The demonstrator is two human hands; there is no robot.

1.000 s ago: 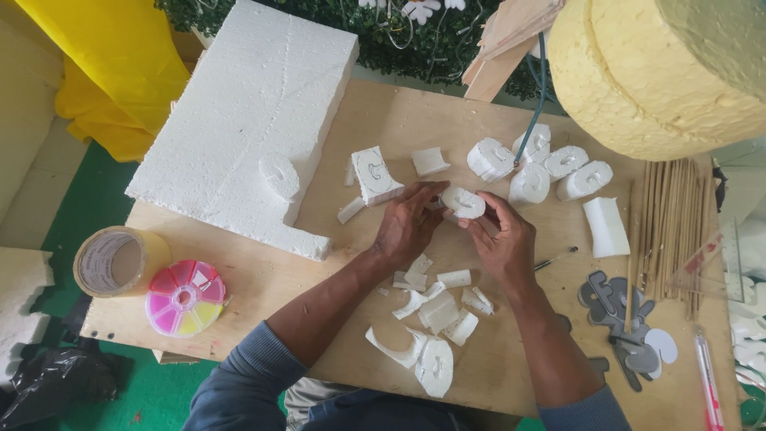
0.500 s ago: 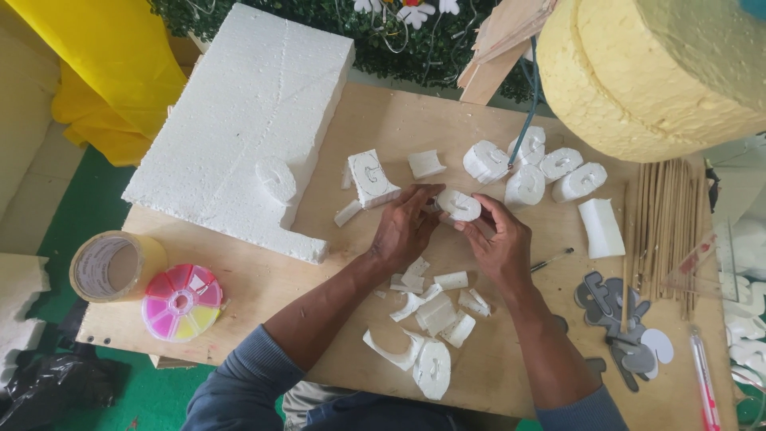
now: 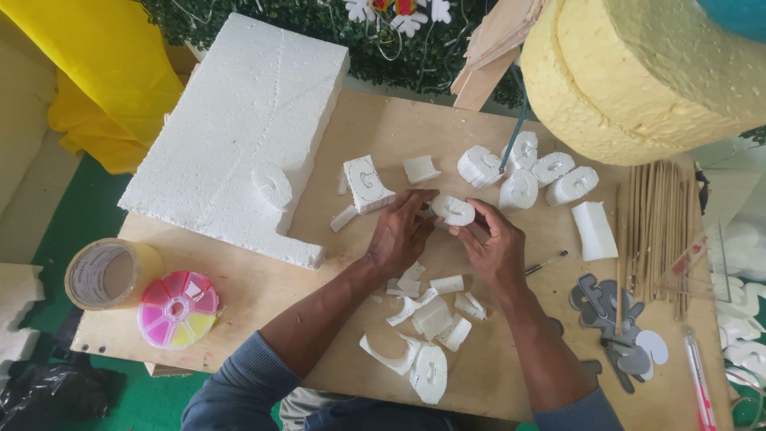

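At the left edge of the wooden table (image 3: 383,136), near its front left corner, stand a roll of tape (image 3: 108,274) and a round pill-style box with pink and yellow segments (image 3: 177,309). Behind them a big white foam slab (image 3: 231,128) covers the back left corner, with a small cut foam shape (image 3: 273,185) lying on it.

Toward the middle, the left hand (image 3: 399,233) and the right hand (image 3: 491,243) meet over the table's centre and together hold a small white foam cut-out (image 3: 452,211). Both hands are closed on it: the left hand's fingers curl at its left end, the right hand's fingertips pinch its right end and underside. The piece is an oval, its long axis running roughly left to right, slightly tilted down to the right, its broad face turned up toward the camera. It is lifted just above the board.

Before the hands, near the front edge, lie white foam offcuts (image 3: 423,319). Behind them sit more carved foam pieces (image 3: 519,172) in a row. Further right are a bundle of thin wooden sticks (image 3: 658,227) and grey cut-out shapes (image 3: 610,319). A thick yellow foam block (image 3: 638,72) hangs over the back right corner.

The floor is green, yellow cloth (image 3: 96,72) is heaped at far left, and green artificial foliage (image 3: 383,40) lines the back.
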